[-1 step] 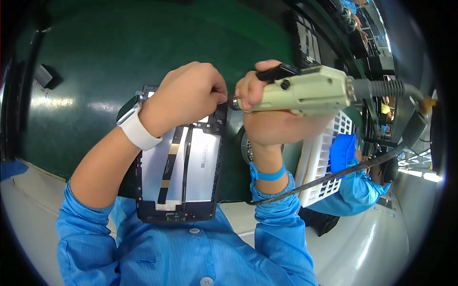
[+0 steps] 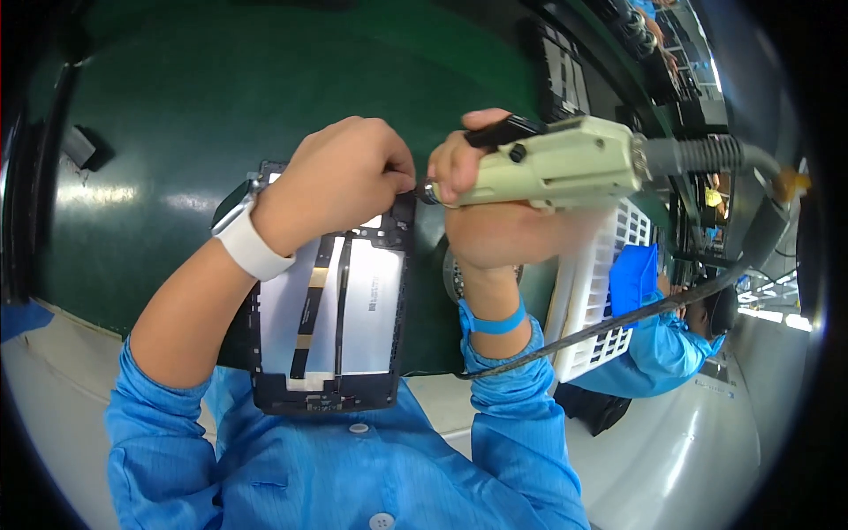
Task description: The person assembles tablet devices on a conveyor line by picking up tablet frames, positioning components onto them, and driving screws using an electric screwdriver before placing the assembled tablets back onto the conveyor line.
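My right hand [image 2: 477,199] is wrapped round a pale green electric screwdriver [image 2: 565,168] with a black lever. The screwdriver lies almost level, its tip pointing left at the far right corner of an opened tablet [image 2: 369,309]. Over the tablet's far end, my left hand [image 2: 349,168] is closed, thumb and fingertips pinched right by the screwdriver tip. What the pinch holds, if anything, is hidden. Silvery panels, a dark flat ribbon cable [image 2: 314,309] and a black frame show inside the tablet, whose near edge reaches my body.
A round dish [image 2: 453,274] sits partly behind my right wrist. To its right stands a white slotted basket [image 2: 587,327] with a blue bin [image 2: 633,278]. The screwdriver's cable [image 2: 609,329] crosses my right forearm. Another tablet [image 2: 565,75] lies far right; a co-worker's blue sleeve [image 2: 640,362] shows beyond the basket.
My right hand and the screwdriver have shifted slightly left, and my left hand barely left with them. The tablet sits a touch further left. Both grips look the same.
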Motion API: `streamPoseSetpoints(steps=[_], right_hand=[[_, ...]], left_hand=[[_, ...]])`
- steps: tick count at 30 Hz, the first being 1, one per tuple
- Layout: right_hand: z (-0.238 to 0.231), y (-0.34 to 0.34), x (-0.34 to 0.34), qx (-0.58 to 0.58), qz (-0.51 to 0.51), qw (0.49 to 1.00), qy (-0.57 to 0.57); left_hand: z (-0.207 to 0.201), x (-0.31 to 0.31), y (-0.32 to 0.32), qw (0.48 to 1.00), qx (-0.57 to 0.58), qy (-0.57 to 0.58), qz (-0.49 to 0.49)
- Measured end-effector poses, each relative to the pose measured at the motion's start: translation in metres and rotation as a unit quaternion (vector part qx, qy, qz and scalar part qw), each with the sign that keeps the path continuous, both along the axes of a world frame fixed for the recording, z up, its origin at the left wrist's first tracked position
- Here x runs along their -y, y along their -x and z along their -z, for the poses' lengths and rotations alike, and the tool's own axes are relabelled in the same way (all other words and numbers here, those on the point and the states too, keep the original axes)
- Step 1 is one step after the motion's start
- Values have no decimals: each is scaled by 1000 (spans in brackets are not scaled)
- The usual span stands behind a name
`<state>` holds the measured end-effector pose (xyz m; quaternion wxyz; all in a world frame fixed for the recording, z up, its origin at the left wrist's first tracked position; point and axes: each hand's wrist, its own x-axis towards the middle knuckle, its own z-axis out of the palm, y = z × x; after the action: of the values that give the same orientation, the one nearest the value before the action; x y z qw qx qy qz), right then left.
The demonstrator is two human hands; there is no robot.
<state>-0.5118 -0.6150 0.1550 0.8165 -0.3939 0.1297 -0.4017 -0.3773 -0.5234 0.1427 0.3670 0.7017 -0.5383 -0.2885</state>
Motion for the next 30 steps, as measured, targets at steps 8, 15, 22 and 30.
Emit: streamPoseSetpoints(steps=[8, 15, 22, 30], right_hand=[[-25, 40, 63, 33, 89, 980, 177], [5, 30, 89, -64, 201, 954, 215], [13, 30, 94, -51, 242, 943, 221], [11, 27, 93, -100, 254, 940, 205]], left_hand=[[-5, -2, 3, 1000, 4, -25, -12], [-2, -1, 1, 1000, -2, -19, -3], [-3, -1, 1, 1000, -14, -21, -3], [1, -2, 1, 1000, -13, -3, 5]])
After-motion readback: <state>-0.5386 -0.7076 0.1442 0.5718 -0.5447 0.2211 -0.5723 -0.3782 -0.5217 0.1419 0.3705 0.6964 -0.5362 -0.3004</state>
